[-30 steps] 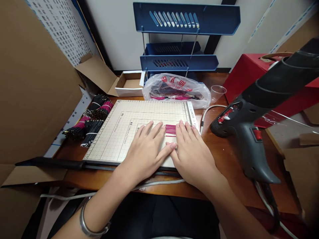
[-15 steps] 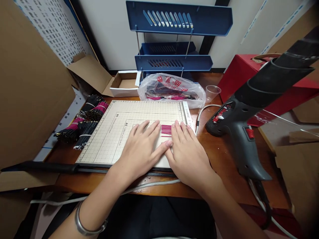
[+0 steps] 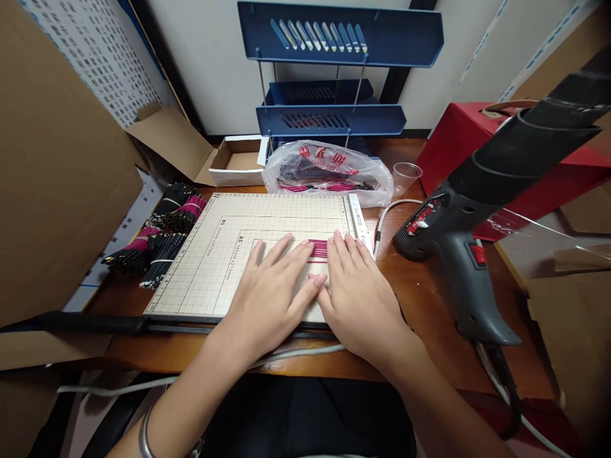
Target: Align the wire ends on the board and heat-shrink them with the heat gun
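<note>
Bracketing a flat row of pink wires (image 3: 318, 250) from both ends, the person's L hand (image 3: 267, 292) and R hand (image 3: 360, 289) lie palms down on the ruled cutting board (image 3: 205, 254). The row sits b/w the hands, just ahead of the thumbs, long axis running side to side. Neither hand's clearly nearer: L fingertips are at the L end, R fingers cover the R end, so full length can't be told. One wire lies slightly apart on the body side. Both hands are flat w/ fingers extended, not curled round anything; can't tell what's under the palms. L thumb touches R hand. Banded wire bundles (image 3: 167, 248) sit off the board's L edge, heat gun (image 3: 453, 229) well to the R.
</note>
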Demonstrator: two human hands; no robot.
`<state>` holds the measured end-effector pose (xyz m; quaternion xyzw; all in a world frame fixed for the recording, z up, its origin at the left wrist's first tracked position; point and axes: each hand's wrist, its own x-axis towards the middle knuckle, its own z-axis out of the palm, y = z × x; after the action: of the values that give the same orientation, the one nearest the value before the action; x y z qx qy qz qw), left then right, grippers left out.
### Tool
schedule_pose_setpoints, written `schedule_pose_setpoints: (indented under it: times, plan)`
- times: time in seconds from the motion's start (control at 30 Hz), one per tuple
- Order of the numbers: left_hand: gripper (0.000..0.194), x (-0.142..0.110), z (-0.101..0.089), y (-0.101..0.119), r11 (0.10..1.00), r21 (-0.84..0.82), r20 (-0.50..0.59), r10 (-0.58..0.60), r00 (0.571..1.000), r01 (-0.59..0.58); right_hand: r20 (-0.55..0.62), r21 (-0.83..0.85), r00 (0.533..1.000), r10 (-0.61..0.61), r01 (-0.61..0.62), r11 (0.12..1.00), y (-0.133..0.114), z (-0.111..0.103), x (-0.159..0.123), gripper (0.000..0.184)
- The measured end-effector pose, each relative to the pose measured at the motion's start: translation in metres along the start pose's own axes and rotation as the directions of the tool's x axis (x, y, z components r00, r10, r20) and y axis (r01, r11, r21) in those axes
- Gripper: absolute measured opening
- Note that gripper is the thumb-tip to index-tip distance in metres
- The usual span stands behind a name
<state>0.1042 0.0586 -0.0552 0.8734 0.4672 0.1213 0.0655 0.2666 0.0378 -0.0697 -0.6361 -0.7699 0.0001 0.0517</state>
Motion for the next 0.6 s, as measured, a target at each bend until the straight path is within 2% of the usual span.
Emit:
schedule_pose_setpoints:
  times: [0.17, 0.47, 0.6]
  plan:
    - [0.055, 0.0001, 0.0008, 0.0005, 0.992, 0.112, -0.050, 0.059, 0.997, -0.053, -0.009, 0.002, 1.000, -0.012, 0.012, 1.000, 0.0006, -0.0001, -0.0003, 0.068]
    - [0.050, 0.0067, -0.0034, 0.0029, 0.970, 0.185, -0.035, 0.165, 0.986, -0.156, 0.051, -0.003, 0.999, -0.008, 0.008, 1.000, 0.0001, -0.0044, 0.0009, 0.067]
    - [0.054, 0.0041, -0.0037, 0.0020, 0.967, 0.184, -0.032, 0.186, 0.982, -0.178, 0.055, -0.019, 0.998, -0.022, 0.023, 1.000, 0.0006, -0.0026, -0.0001, 0.066]
